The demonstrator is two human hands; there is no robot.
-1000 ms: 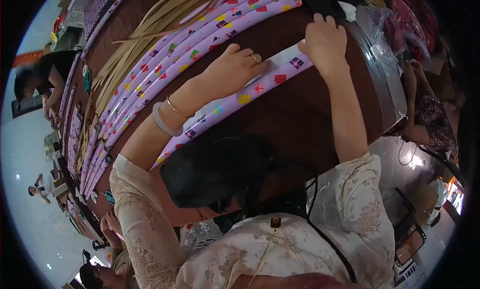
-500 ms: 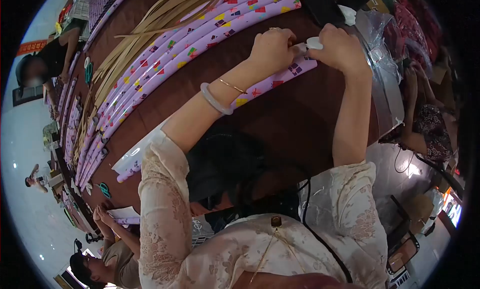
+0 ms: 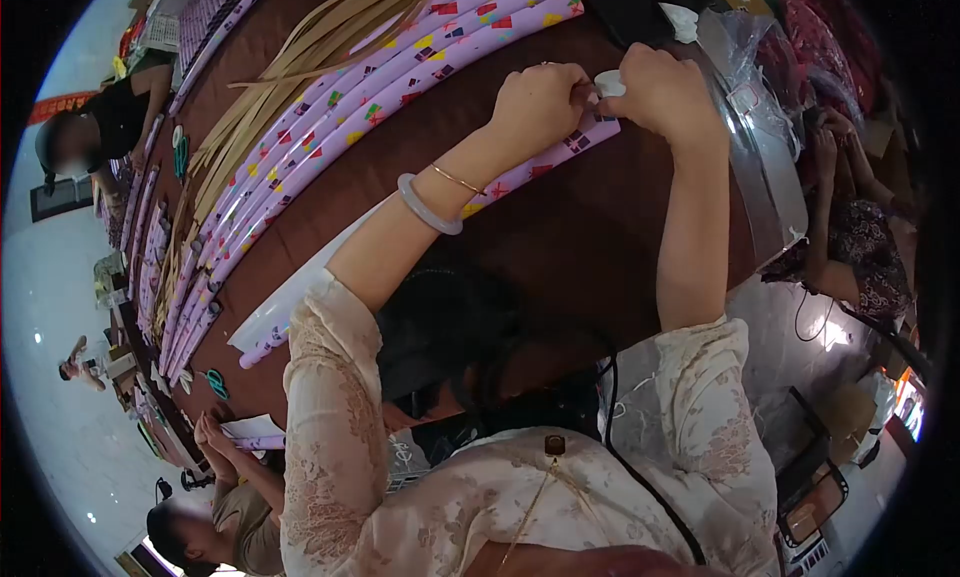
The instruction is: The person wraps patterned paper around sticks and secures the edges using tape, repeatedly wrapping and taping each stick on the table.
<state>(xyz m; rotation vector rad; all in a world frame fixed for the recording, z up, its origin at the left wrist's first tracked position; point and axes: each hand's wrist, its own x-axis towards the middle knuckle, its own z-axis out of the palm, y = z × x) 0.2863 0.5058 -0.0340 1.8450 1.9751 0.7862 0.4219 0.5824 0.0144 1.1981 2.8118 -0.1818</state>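
Observation:
My right hand [image 3: 655,92] is closed round a small white roll [image 3: 609,83], which looks like tape. Close beside it, my left hand [image 3: 541,105] has its fingers pinched together at the roll's left side; what is between them is too small to make out. Beneath both hands lies a partly rolled sheet of purple patterned paper [image 3: 545,164], its white inner side [image 3: 300,286] showing at the lower left. My left forearm crosses over this paper and hides its middle.
Several finished purple rolls [image 3: 345,127] and tan strips [image 3: 300,77] lie across the brown table [image 3: 560,237]. Green scissors [image 3: 216,382] are at the left edge. A black object [image 3: 630,12] and clear plastic [image 3: 750,87] lie at the upper right. Other people work at left and right.
Over the last second my left hand moved right from the paper to meet my right hand, where the white roll came into view. Since half a second ago both have shifted slightly left.

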